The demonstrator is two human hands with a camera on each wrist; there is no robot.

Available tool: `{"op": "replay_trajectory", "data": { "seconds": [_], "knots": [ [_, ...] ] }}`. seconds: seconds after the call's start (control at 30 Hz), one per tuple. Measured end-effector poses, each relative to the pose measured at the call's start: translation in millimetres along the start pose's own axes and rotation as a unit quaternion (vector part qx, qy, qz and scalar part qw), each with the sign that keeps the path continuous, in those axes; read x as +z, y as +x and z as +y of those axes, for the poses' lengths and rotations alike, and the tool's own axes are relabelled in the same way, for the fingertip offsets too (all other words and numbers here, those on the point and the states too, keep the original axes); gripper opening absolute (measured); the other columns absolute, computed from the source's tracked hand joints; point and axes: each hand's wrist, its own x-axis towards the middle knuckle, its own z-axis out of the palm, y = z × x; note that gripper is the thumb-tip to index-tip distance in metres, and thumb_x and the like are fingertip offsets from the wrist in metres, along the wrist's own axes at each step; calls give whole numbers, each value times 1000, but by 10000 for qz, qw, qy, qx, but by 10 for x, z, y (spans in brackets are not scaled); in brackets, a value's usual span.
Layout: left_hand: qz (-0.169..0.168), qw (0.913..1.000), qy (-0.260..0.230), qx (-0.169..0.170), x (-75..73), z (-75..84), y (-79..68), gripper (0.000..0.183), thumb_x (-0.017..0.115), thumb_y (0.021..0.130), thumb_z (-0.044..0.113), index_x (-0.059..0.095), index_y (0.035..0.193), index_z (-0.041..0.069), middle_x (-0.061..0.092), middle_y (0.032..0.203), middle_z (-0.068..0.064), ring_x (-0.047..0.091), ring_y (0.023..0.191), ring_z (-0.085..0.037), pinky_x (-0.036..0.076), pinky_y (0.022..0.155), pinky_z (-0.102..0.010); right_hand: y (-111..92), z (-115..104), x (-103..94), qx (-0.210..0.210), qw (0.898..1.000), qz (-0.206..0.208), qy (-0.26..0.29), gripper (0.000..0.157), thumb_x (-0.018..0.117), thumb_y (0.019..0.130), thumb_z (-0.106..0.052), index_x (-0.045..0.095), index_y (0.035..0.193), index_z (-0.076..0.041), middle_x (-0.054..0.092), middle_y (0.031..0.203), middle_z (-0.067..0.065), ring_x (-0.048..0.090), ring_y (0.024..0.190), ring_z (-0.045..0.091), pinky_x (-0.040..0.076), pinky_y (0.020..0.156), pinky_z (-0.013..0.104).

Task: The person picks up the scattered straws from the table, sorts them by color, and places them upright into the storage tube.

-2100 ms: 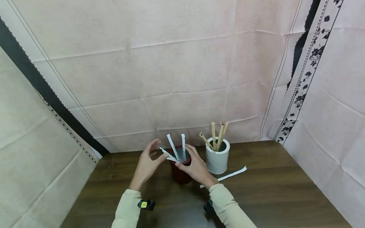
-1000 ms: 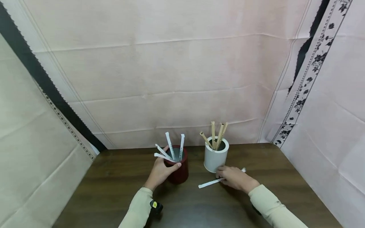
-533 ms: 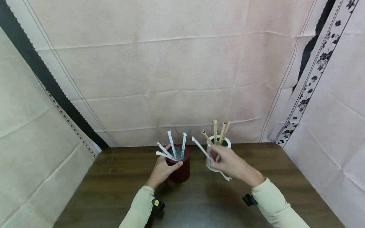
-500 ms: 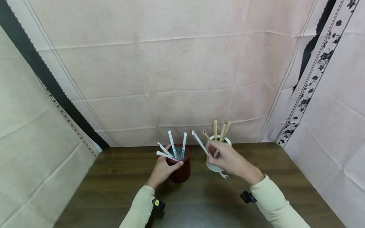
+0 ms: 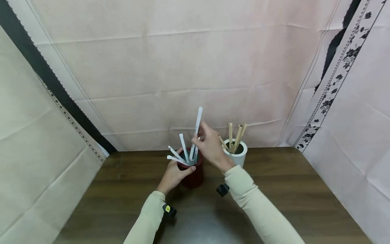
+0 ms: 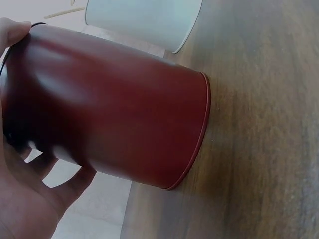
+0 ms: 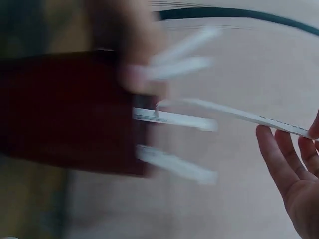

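A dark red cup (image 5: 195,178) stands on the table, holding several white paper-wrapped sticks (image 5: 183,144) that lean outward. My left hand (image 5: 172,177) grips it from the left; in the left wrist view the thumb lies at the rim of the red cup (image 6: 119,104) and the fingers reach round its side. Above the mouth, my right hand (image 5: 210,145) pinches another white paper-wrapped stick (image 5: 198,118), nearly upright with its lower end at the opening. In the right wrist view, the fingertips of my right hand (image 7: 299,184) hold the stick (image 7: 234,113) near one end.
Right of the red cup, partly behind my right forearm, stands a white cup (image 5: 240,159) with several tan paper-wrapped sticks (image 5: 230,132). Pale cloth walls (image 5: 170,78) enclose the brown wooden table (image 5: 122,203) at the back and sides.
My right hand picked the white stick up from the table beside the white cup and carried it left, over the red cup. My left hand came to grip the red cup and stays there.
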Motion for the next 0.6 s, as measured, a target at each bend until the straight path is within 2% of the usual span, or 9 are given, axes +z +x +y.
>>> {"op": "replay_trajectory", "data": {
  "seconds": [0.13,0.27,0.4,0.5,0.6],
  "knots": [
    [99,9997,68,-205,-98,-21,-79,89,83,81,31,32,154,24,44,150,-8,45,136,-32,31,111,-58,-212,258,338,705,9971,-240,-150,24,63,90,-3,53,111,-9,65,91,2,66,79,13,56,67,25],
    [-41,9997,21,-221,-171,-44,-94,89,81,83,34,30,155,25,41,153,-8,41,138,-33,30,111,-60,-446,272,435,1225,9924,-32,80,35,61,93,-3,47,125,-4,64,101,8,66,93,18,56,81,26],
    [-159,9995,102,-255,-233,-83,-75,93,81,81,45,29,156,26,47,148,-6,47,134,-27,33,109,-58,-756,140,302,1459,9888,222,202,34,63,93,-5,51,125,-6,63,105,7,64,96,17,55,85,28],
    [15,9982,443,-404,-247,-80,-75,96,79,79,54,28,156,27,47,149,-6,47,135,-27,36,109,-56,-1007,128,130,1484,9886,182,186,28,65,95,-7,56,121,-9,65,102,3,64,92,14,55,82,31],
    [318,9936,911,-591,-241,9,-163,100,76,79,61,26,157,21,40,154,-10,42,140,-30,35,110,-54,-1262,248,-91,1199,9919,95,-414,30,67,95,-9,57,123,-10,65,105,2,63,95,14,55,82,35]
  ]
}}
